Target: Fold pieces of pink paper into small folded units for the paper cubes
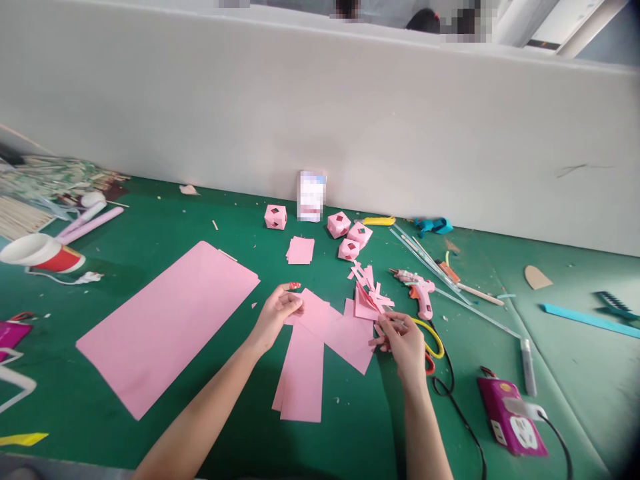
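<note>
Head view: with twelve o'clock pointing away from the person and the middle of the held paper as the hub, the work is pink paper spread between the two hands on a green table (360, 430). Left hand (277, 317), at ten o'clock, has its grip pinched, thumb against fingers, on the far-left corner of a flat strip (343, 333); one of its fingertips bears something red and white. Right hand (400, 343), at three o'clock, has its grip closed on the near edge of a folded piece (364, 305), though the fingers partly hide the contact. This strip is smooth, matt and pale pink, straight-edged and square-cornered, slanting from ten o'clock to five and overlapping other pink paper. At two o'clock the folded piece stands partly open, its creased layers showing a deeper pink inside. Two plain lower strips (304, 387) overlap at seven o'clock. Narrow pink offcuts (367, 275) lie scattered just beyond the folded piece. Three faceted pink boxes (349, 249) with small dark cut-outs cluster near twelve to one o'clock, a fourth box (275, 217) sits at eleven, and small stacked squares (301, 251) lie nearer at eleven. Glue gun (424, 297), pink too, lies at two o'clock; yellow-and-red scissors (434, 337) are beside the right hand at three; a large sheet (170, 327) covers nine.
</note>
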### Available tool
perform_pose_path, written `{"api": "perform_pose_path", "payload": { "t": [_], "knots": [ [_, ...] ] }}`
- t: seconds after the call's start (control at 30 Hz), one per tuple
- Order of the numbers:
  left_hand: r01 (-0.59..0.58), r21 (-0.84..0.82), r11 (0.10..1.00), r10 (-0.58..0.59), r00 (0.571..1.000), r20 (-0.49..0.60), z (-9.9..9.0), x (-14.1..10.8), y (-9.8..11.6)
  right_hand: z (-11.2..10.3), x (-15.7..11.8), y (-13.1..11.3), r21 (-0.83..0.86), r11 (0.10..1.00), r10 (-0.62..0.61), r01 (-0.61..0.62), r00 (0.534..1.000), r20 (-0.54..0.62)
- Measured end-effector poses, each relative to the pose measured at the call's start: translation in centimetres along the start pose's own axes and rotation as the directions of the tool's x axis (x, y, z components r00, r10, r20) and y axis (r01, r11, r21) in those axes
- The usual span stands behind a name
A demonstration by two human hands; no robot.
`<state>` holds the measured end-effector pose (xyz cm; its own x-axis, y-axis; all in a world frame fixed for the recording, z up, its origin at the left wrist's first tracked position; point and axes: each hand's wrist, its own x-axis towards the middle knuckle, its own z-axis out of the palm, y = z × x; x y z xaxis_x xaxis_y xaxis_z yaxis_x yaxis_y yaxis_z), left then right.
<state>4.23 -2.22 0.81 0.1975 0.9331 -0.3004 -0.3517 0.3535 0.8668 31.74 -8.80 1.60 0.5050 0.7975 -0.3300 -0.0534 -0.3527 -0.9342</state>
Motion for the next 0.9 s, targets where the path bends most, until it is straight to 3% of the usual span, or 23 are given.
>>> {"api": "perform_pose_path", "payload": {
  "t": [0.1, 0.2, 0.3, 0.37, 0.57, 0.9],
  "knots": [
    [0.007, -0.088, 0.996, -0.008, 1.000, -0.010, -0.3, 0.1, 0.1, -0.1, -0.1, 0.2, -0.098, 0.995, -0.012, 0.008, 0.999, -0.035],
    [0.021, -0.187, 0.982, -0.024, 1.000, -0.015, -0.6, 0.1, 0.5, -0.1, -0.4, 0.4, -0.327, 0.942, -0.089, 0.073, 0.996, -0.033],
    [0.025, -0.264, 0.964, -0.029, 1.000, -0.012, -1.0, 0.2, 1.0, -0.1, -0.7, 0.2, -0.621, 0.751, -0.262, 0.227, 0.964, 0.036],
    [0.020, -0.297, 0.955, -0.024, 1.000, -0.012, -1.2, 0.1, 1.3, 0.1, -0.8, 0.0, -0.731, 0.614, -0.308, 0.297, 0.943, 0.124],
    [0.018, -0.336, 0.942, -0.020, 1.000, -0.004, -1.4, 0.0, 1.5, 1.0, -0.8, -1.5, -0.859, 0.386, -0.323, 0.335, 0.922, 0.215],
    [0.019, -0.345, 0.938, -0.029, 0.999, -0.023, -1.6, 0.2, 1.6, 2.6, 0.1, -2.5, -0.940, 0.226, -0.317, 0.256, 0.932, 0.178]
  ]
}}
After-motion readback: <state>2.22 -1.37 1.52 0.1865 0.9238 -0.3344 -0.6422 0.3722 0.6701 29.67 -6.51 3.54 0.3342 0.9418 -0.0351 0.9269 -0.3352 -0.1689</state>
